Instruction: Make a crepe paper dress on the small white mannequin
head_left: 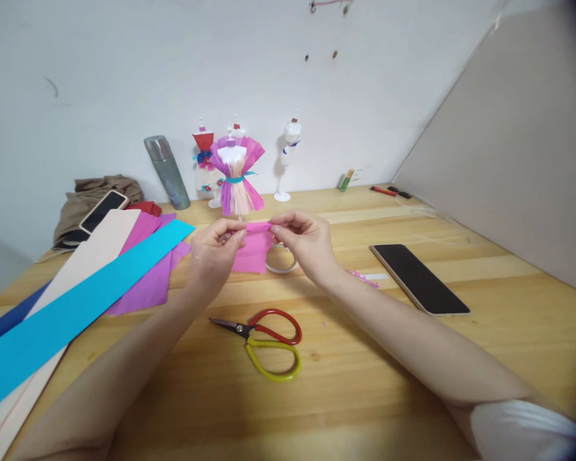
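Observation:
A small pink piece of crepe paper (251, 255) hangs between my hands, its top edge folded or gathered. My left hand (219, 248) pinches its upper left corner between thumb and fingers. At the upper right corner, my right hand (304, 238) pinches the same edge. Behind the paper and partly covered by it lies a white ring (282, 270) on the table. Scissors (242, 329) with one red and one yellow handle rest below my hands, blades pointing left. Just beyond my hands stands a small dress form (233, 155) in pink, purple and cream paper with a teal band.
Blue, cream and purple paper strips (96, 291) spread over the left of the table (345, 384). A phone (420, 278) lies at right. Bottle (167, 171), brown cloth (120, 186), second phone (104, 211) and another white dress form (283, 166) are along the back.

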`<state>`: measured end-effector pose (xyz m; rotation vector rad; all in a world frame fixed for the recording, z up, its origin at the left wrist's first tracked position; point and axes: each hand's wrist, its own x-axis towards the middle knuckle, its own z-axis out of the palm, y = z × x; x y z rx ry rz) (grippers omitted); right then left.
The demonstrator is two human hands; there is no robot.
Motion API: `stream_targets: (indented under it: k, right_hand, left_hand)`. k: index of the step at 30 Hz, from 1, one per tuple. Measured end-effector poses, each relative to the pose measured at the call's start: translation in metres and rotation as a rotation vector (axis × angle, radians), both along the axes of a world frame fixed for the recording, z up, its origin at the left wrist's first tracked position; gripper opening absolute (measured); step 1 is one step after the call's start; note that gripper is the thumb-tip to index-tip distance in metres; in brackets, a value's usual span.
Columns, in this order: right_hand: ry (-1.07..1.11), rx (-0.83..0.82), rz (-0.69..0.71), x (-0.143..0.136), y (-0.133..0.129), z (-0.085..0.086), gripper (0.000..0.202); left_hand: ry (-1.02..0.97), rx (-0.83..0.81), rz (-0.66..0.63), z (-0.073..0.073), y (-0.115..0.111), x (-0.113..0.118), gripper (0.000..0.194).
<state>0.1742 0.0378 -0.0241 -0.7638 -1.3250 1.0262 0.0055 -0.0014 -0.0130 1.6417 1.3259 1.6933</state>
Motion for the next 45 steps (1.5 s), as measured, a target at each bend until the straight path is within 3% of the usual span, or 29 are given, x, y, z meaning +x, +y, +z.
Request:
stream_targets:
  k: [20,31,38,45]
  right_hand:
    - [0.031,-0.067,0.138,0.0014,-0.0036,0.0026,0.024]
    - [0.025,-0.067,0.199,0.0013,-0.0036,0.0027,0.022]
    - [0.008,-0.075,0.170,0.0023,-0.0034,0.0034,0.025]
    - [0.043,-0.087,0.179,0.0015,-0.0035,0.0027,0.026]
  left_hand:
    - [-0.009,-0.020,-0.002,-0.0002,0.0030,-0.0029,0.021]
    - [-0.056,-0.040,-0.071,0.0000,0.0024,-0.0031,0.022]
    - [-0.151,-0.168,-0.188,0.0049,-0.0014,0.0002,0.046]
    - [-0.195,-0.187,-0.231,0.0042,0.0005,0.0011,0.034]
